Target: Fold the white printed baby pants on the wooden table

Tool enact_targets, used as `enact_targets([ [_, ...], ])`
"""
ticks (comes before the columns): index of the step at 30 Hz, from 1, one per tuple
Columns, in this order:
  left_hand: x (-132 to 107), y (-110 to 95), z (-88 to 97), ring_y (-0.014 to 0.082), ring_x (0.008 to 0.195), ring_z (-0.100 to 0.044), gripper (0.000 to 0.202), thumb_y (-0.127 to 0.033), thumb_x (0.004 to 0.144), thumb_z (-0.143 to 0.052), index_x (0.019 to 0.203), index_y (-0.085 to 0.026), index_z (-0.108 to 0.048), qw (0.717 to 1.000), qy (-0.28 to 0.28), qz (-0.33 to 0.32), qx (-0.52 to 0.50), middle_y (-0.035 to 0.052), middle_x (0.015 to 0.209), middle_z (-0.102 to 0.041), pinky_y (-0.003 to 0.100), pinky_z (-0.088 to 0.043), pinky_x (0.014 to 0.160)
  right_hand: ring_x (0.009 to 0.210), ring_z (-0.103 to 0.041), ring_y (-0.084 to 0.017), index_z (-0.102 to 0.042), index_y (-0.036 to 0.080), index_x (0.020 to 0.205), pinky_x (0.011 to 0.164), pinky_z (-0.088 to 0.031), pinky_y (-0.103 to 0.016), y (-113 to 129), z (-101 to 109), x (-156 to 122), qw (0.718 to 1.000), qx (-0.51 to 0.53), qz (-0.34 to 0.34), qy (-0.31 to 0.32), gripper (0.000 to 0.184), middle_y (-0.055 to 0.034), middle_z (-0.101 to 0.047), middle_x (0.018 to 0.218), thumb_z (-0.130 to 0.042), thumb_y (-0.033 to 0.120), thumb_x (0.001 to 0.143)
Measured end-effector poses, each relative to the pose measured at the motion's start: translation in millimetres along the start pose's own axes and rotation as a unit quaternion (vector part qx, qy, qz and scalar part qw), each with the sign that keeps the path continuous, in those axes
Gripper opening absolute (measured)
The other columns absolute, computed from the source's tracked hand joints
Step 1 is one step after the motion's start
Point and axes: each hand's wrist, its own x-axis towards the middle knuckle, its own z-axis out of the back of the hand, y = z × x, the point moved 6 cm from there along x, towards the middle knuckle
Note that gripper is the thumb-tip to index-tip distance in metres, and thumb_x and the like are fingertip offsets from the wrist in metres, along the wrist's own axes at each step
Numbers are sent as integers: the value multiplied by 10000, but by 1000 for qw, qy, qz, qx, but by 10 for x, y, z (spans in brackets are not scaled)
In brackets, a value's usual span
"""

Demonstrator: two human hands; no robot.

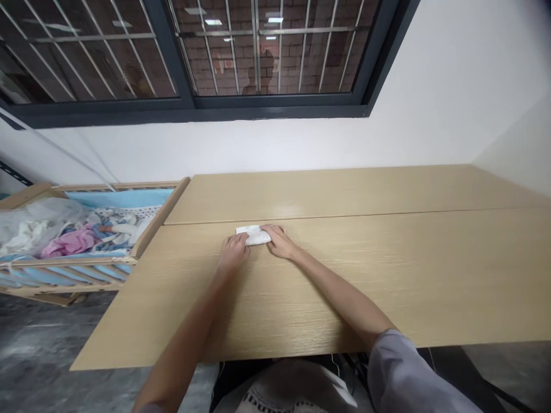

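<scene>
A small white folded piece (255, 235), which looks like tissue or cloth, lies on the wooden tabletop (379, 275) close to the seam between its two boards. My left hand (235, 250) grips its left lower end, fingers curled and resting on the wood. At the right end, my right hand (279, 241) has its fingers closed over the edge of the same piece. Both forearms reach forward across the near board. What print or marks the white piece carries is too small to read.
To the left stands a wooden crib (161, 215) with blue lining, holding a pink cloth (71, 241), other fabrics and a clear plastic bag (47, 217). A white wall (275, 143) and a dark-framed barred window (279, 108) rise behind the table.
</scene>
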Motion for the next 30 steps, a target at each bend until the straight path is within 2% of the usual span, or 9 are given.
enact_targets([
  [5,21,-62,315,328,1205,-588,274,-241,925,-474,1121,-186,-658,995,-46,71,-58,161,1255,-655,499,-432,1045,1173,-586,-277,-464,199,1357,1078,-386,-500,27,355,185,985,128,-58,-96,500,-108,-654,1227,-565,256,871],
  [8,3,-124,435,258,1024,-684,279,-328,971,-454,1156,-187,-607,988,-23,85,-131,103,1094,-720,406,-536,904,1081,-621,-242,-385,210,1404,925,-512,-387,103,627,296,958,262,-50,-107,567,-99,-629,1210,-582,331,886],
  [11,-23,-155,397,195,863,-728,330,-358,996,-443,1259,-167,-499,976,10,105,-188,66,1010,-754,316,-569,751,1033,-627,-223,-402,204,1395,839,-542,-333,109,762,388,943,317,-52,-92,614,-96,-602,1201,-642,360,851],
  [14,-81,-155,225,193,818,-734,283,-367,971,-514,1173,-169,-505,970,31,144,-193,68,965,-760,299,-560,705,981,-626,-203,-516,190,1282,813,-544,-317,-35,652,428,949,292,-103,-64,552,-90,-598,1188,-717,342,791],
  [18,-169,-196,-12,236,838,-725,150,-299,907,-590,1012,-202,-546,972,48,189,-130,74,922,-747,336,-537,733,949,-638,-188,-573,168,1187,834,-541,-325,-260,320,428,966,213,-137,-41,503,-68,-639,1103,-766,265,733],
  [22,-231,-359,-22,308,1001,-697,162,-284,923,-555,1034,-170,-582,979,47,190,-53,157,1020,-722,412,-517,859,1040,-648,-213,-612,141,1163,927,-525,-372,-325,158,421,976,175,-125,-35,426,-109,-660,1134,-749,245,772],
  [25,-334,-571,54,366,1215,-594,326,-334,964,-487,1184,-112,-579,986,26,166,-17,241,1245,-640,497,-449,1015,1191,-604,-242,-616,143,1245,1041,-471,-424,-166,264,390,987,137,-77,-42,387,-154,-636,1265,-660,272,882],
  [28,-493,-866,35,392,1385,-447,546,-427,972,-464,1402,-90,-481,995,6,94,11,254,1484,-486,528,-382,1110,1416,-445,-241,-540,182,1424,1176,-353,-442,264,348,270,997,51,66,-1,447,-141,-527,1486,-490,346,1011],
  [30,-598,-1032,-59,416,1416,-410,614,-487,960,-474,1430,-92,-493,998,15,48,32,252,1496,-488,555,-363,1128,1499,-330,-217,-459,222,1513,1236,-264,-432,558,294,111,986,19,157,62,494,-84,-433,1583,-408,383,1049],
])
